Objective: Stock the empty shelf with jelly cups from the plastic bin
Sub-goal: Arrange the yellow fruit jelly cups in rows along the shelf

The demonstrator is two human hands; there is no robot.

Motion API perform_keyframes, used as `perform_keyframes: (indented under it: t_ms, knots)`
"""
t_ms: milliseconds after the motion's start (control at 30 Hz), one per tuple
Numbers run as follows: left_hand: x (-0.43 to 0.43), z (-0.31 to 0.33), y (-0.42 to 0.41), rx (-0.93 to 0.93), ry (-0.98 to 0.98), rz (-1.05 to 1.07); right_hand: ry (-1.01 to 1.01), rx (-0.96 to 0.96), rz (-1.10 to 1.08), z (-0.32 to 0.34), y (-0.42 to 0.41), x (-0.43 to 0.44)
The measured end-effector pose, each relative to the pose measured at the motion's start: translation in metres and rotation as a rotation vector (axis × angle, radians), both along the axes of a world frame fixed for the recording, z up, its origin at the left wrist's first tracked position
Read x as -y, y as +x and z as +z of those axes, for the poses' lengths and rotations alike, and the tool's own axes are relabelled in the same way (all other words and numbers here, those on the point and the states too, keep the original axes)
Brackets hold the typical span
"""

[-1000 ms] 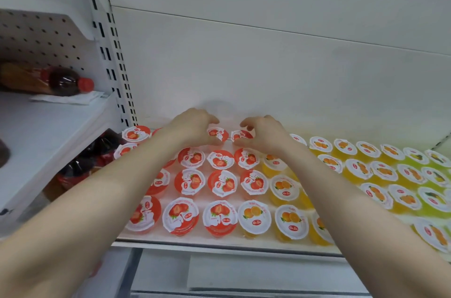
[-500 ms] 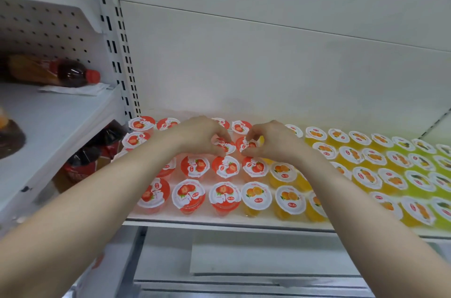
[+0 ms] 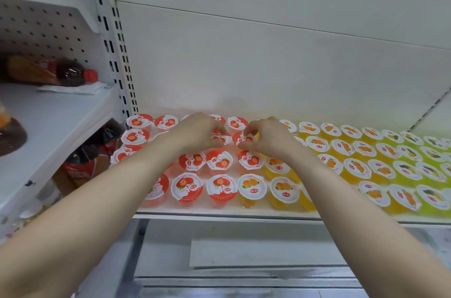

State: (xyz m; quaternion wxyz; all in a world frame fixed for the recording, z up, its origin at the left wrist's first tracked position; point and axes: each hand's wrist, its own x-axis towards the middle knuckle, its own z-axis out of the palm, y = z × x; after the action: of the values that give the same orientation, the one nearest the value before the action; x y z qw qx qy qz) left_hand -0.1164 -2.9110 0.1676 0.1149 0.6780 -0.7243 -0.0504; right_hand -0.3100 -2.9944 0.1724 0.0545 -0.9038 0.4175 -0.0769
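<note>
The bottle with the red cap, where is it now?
The bottle lies on its side at the far left of the head view, on a white paper on the neighbouring shelf, left of the slotted upright.

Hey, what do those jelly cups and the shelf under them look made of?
The jelly cups: likely thin clear plastic, as coloured jelly shows through the walls; lids look like glossy printed film. The shelf: probably white painted metal, matte, judging by its thin edge and the slotted upright beside it.
</note>
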Motion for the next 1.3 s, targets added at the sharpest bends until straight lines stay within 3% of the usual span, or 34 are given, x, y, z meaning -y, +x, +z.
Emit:
perform_keyframes:
  t_ms: [200,300,400,767,1000,1300]
  knots:
    - [-0.028,0.007,-0.002,-0.024,-0.066,-0.015,0.044,0.177,0.057,0.009,-0.03,-0.011]
    - [-0.042,0.006,-0.006,0.004,0.005,-0.044,0.124,0.12,0.068,0.01,-0.038,-0.027]
    - [-0.047,0.003,-0.012,0.051,-0.011,-0.067,0.047,0.013,0.054,0.005,-0.034,-0.041]
    - [-0.052,-0.006,-0.021,0.046,-0.085,-0.024,0.085,-0.006,-0.037,0.003,-0.029,-0.056]
    - [-0.082,0.002,-0.032,-0.008,-0.114,-0.019,0.062,0.177,0.052,0.003,-0.051,-0.086]
    - [-0.11,-0.011,-0.055,0.217,-0.054,0.005,-0.096,-0.028,0.178,-0.006,-0.062,-0.1]
